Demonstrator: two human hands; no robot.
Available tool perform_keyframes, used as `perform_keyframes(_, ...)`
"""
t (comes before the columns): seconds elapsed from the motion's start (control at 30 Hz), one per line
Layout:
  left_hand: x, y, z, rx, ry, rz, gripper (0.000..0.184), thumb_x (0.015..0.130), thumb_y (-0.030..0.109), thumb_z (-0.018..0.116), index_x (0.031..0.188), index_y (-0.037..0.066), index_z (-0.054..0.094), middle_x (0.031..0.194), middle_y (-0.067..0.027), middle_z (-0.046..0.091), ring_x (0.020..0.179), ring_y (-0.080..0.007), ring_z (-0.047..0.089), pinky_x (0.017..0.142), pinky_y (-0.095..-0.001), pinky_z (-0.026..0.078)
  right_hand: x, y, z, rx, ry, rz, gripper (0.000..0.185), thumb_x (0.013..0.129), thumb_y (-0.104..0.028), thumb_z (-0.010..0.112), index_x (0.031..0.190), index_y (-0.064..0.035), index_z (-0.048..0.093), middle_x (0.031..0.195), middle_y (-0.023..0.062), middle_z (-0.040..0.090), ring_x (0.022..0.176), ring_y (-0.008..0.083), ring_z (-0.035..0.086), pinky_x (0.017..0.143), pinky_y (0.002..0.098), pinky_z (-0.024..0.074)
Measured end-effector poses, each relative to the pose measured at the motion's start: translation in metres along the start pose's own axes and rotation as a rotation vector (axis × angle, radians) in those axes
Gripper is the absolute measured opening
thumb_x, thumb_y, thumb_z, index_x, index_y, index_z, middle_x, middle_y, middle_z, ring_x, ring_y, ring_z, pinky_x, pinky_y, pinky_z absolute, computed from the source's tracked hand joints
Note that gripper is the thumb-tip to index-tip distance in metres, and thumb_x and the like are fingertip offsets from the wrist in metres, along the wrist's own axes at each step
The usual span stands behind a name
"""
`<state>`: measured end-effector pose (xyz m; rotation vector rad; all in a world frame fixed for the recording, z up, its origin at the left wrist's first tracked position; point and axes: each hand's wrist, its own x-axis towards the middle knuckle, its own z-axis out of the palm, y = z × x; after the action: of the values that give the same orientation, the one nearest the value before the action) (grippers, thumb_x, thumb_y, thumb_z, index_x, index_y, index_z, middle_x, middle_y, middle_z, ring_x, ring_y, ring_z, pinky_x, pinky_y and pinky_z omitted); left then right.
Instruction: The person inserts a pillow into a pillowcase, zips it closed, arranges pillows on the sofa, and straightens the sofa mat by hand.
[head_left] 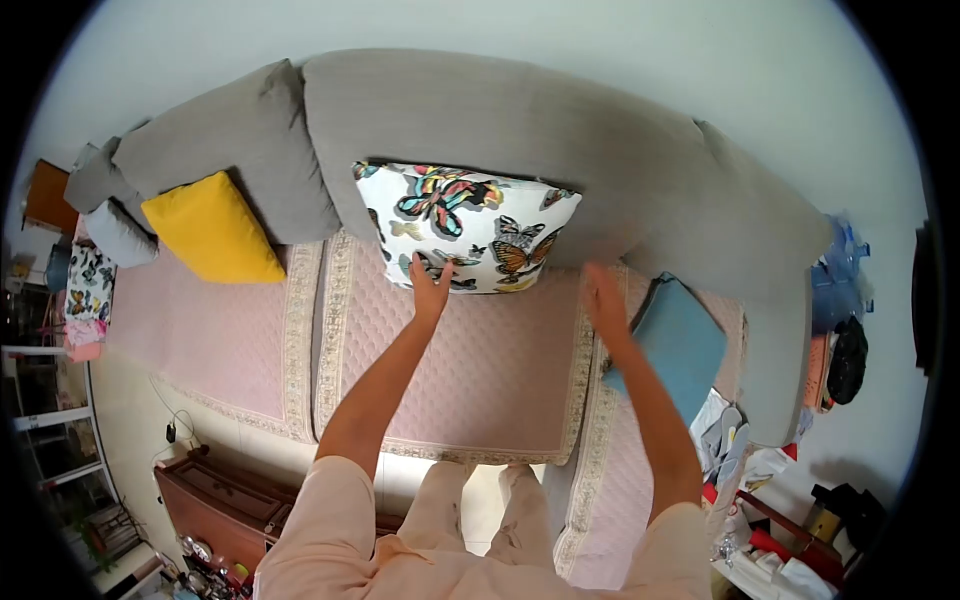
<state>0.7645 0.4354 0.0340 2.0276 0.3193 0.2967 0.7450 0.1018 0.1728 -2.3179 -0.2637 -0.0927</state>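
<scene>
A white cushion with colourful butterflies [470, 222] leans against the grey sofa back. My left hand [431, 287] is in front of its lower edge, thumb and fingers spread; whether it touches the fabric I cannot tell. To the right of the cushion, my right hand [603, 302] is raised edge-on, apart from it. Motion blur smears its fingers, so their pose is unclear. A blue cushion [682, 345] lies tilted on the seat just right of that hand and forearm.
A pink quilted cover [470, 370] with patterned borders lies over the sofa seats. A yellow cushion [213, 228] rests at the left against a grey back cushion [230, 140]. Brown wooden furniture [225, 505] stands at lower left. Cluttered items [770, 550] fill the lower right.
</scene>
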Motion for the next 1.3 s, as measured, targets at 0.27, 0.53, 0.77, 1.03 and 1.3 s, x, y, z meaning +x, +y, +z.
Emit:
perform_keyframes(0.27,0.071,0.056,0.012,-0.976,-0.211,-0.902,0.075,0.076,0.051,0.067,0.13,0.01,0.033,0.122,-0.0121,0.045,0.11,-0.0309,0.045,0.084,-0.0509,0.042,-0.304,0.02,0.038,0.154,-0.285,0.689,0.03,0.083,-0.007,0.06,0.113,-0.0088,0.055,0.086,0.0068,0.062,0.071,0.012,0.06,0.062,0.0259,0.0471)
perform_keyframes(0.53,-0.096,0.05,0.023,-0.527,-0.487,-0.719,0.052,0.087,0.024,0.058,0.133,0.014,0.036,0.128,-0.0014,0.045,0.106,-0.0142,0.051,0.083,-0.0346,0.046,-0.45,0.144,0.019,0.183,-0.067,0.895,0.01,0.083,-0.007,0.06,0.092,-0.0022,0.059,0.082,0.0058,0.062,0.063,0.014,0.062,0.058,0.0279,0.0517)
perform_keyframes(0.77,-0.281,0.021,0.086,-0.099,-0.913,-0.924,0.035,0.081,0.012,0.061,0.115,0.012,0.052,0.095,0.0005,0.061,0.081,-0.01,0.058,0.069,-0.0284,0.049,-0.466,0.259,-0.063,-0.136,0.2,0.849,0.017,0.08,-0.018,0.066,0.089,-0.0049,0.059,0.08,0.0053,0.063,0.065,0.0162,0.061,0.061,0.0298,0.0496)
perform_keyframes(1.03,-0.35,0.053,0.178,-0.035,-0.973,-0.838,0.023,0.08,0.01,0.059,0.103,0.005,0.058,0.086,-0.0038,0.062,0.073,-0.0118,0.059,0.063,-0.0246,0.048,-0.472,0.377,-0.178,-0.326,0.458,1.028,0.05,0.074,-0.038,0.071,0.104,-0.0001,0.058,0.093,0.0145,0.064,0.083,0.0274,0.062,0.073,0.0368,0.0486)
perform_keyframes(1.3,-0.38,0.077,0.24,-0.082,-0.989,-0.899,0.024,0.082,0.013,0.059,0.105,0.003,0.057,0.085,-0.0055,0.063,0.073,-0.0136,0.061,0.063,-0.0242,0.048,-0.457,0.467,-0.21,0.479,0.589,1.348,0.083,0.073,-0.049,0.07,0.126,0.0081,0.041,0.117,0.0168,0.054,0.101,0.0226,0.055,0.083,0.0327,0.0453)
